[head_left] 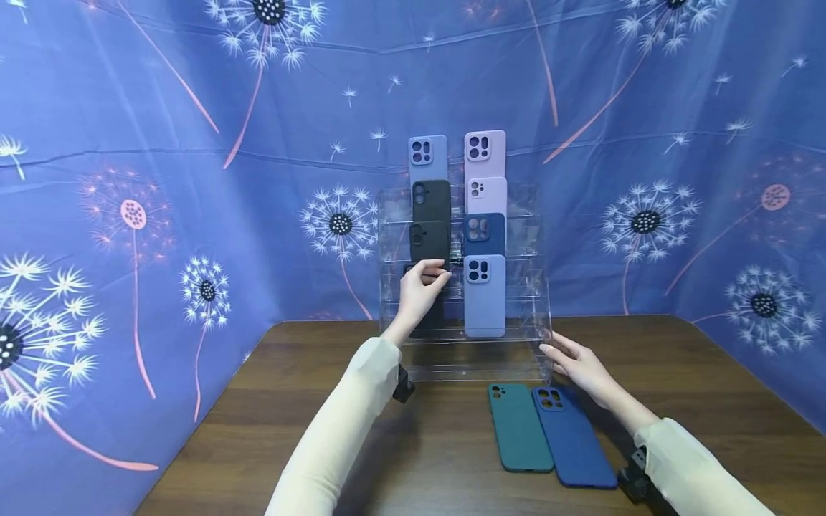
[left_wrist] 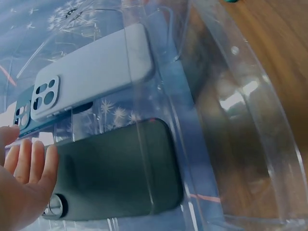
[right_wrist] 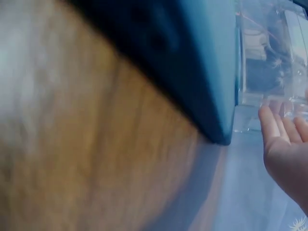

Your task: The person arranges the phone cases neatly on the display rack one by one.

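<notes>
A clear plastic tiered rack (head_left: pixel 490 373) holds phone cases in two upright columns. My left hand (head_left: pixel 421 290) is at the upper end of the lowest dark case (head_left: pixel 431 315) in the left column. In the left wrist view its fingers lie relaxed beside that dark green-black case (left_wrist: pixel 115 168), with the thumb apart from them. My right hand (head_left: pixel 578 369) rests at the rack's lower right side, its fingers extended against the clear plastic (right_wrist: pixel 248 113) in the right wrist view. Below it on the table lie a teal case (head_left: pixel 521 430) and a blue case (head_left: pixel 574 441), side by side.
Above the left hand stand two dark cases and a light blue case (head_left: pixel 429 159). The right column has a periwinkle case (head_left: pixel 485 301), a navy case (head_left: pixel 493 240) and two pale lilac ones (head_left: pixel 493 152). A blue dandelion-print cloth (head_left: pixel 645 287) hangs behind the wooden table (head_left: pixel 258 430).
</notes>
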Demonstrator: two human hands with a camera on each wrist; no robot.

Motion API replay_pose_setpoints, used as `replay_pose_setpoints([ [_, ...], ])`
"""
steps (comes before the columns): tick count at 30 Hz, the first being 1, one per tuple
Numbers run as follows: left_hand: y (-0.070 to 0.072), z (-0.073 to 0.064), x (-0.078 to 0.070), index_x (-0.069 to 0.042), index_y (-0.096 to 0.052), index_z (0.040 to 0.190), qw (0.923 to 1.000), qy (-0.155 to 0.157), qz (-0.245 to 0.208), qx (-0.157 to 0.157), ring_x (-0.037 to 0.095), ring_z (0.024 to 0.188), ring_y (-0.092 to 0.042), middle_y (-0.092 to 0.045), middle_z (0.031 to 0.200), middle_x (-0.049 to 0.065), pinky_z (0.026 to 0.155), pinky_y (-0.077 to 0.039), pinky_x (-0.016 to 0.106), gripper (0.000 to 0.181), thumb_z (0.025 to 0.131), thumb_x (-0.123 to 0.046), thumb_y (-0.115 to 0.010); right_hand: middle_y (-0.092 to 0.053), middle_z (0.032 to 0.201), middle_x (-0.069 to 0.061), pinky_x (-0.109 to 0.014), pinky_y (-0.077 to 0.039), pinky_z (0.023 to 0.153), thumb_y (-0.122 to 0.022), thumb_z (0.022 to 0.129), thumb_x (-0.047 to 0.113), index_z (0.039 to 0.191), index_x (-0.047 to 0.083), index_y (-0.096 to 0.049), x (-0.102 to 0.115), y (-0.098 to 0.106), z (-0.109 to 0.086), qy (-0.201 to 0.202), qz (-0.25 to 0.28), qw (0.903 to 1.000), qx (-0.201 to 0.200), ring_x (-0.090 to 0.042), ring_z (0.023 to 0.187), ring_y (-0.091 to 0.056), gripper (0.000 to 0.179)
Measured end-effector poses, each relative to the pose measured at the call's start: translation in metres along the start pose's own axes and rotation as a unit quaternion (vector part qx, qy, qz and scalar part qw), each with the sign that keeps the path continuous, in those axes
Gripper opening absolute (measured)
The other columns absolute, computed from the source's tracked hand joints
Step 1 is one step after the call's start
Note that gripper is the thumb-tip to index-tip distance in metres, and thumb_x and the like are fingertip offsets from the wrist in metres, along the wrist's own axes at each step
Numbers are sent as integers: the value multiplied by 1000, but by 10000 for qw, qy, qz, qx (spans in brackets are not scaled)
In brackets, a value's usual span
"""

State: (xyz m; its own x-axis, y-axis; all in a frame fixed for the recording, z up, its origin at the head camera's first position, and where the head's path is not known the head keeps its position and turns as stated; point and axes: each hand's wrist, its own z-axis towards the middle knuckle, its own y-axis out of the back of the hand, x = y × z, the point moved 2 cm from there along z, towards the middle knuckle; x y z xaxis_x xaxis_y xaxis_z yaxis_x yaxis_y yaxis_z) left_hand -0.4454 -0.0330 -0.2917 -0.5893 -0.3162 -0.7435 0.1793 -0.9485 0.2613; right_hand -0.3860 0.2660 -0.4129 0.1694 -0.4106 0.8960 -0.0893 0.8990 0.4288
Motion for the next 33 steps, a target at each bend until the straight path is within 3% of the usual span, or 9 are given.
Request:
replay_pose_setpoints([
  [5, 11, -11, 7, 1, -65, 110, 9999, -92, 38, 46, 28, 85, -68, -70, 98, 15, 75, -56, 30, 29, 85, -12, -69, -37, 141, -31, -39, -53, 88, -49, 95, 45, 145, -3, -28, 8, 1, -6, 7, -690, 9974, -216, -39, 114, -56, 72],
  [11, 31, -24, 15, 4, -62, 116, 9991, 4, -394, 141, 32, 93, -66, -67, 109, 20, 86, -54, 41, 33, 87, -13, -67, -48, 133, -30, -45, -53, 86, -47, 96, 45, 139, -4, -40, 13, 6, -14, 92, -1232, 9922, -194, -36, 103, -63, 65],
  [16, 60, -38, 0, 7, -58, 120, 9987, 114, -457, 182, 34, 100, -63, -64, 115, 23, 87, -53, 40, 36, 90, -12, -63, -54, 128, -26, -54, -48, 87, -43, 98, 45, 133, -1, -50, 11, 9, -19, 467, -1984, 9788, -187, -43, 113, -54, 58],
  [20, 81, -48, -8, 10, -57, 118, 9989, 193, -426, 75, 35, 100, -62, -63, 114, 25, 85, -55, 35, 33, 90, -6, -61, -58, 124, -25, -52, -50, 84, -50, 96, 42, 128, -1, -55, 7, 9, -24, 653, -2285, 9713, -13, -43, 112, -55, 54],
  [28, 97, -53, 42, -1, -58, 121, 9986, 422, -150, -292, 31, 100, -62, -63, 117, 20, 75, -53, 28, 37, 88, -14, -66, -64, 114, -18, -34, -53, 73, -65, 87, 35, 122, 0, -59, -1, 16, -32, 666, -2404, 9672, 474, -31, 98, -61, 51],
  [33, 97, -64, 63, -4, -54, 126, 9968, 793, -66, -70, 34, 109, -58, -56, 125, 18, 92, -51, 39, 43, 87, -14, -67, -58, 114, -18, -37, -51, 73, -70, 83, 34, 123, -3, -57, -4, 15, -37, 478, -2390, 9663, 831, -30, 98, -58, 55],
])
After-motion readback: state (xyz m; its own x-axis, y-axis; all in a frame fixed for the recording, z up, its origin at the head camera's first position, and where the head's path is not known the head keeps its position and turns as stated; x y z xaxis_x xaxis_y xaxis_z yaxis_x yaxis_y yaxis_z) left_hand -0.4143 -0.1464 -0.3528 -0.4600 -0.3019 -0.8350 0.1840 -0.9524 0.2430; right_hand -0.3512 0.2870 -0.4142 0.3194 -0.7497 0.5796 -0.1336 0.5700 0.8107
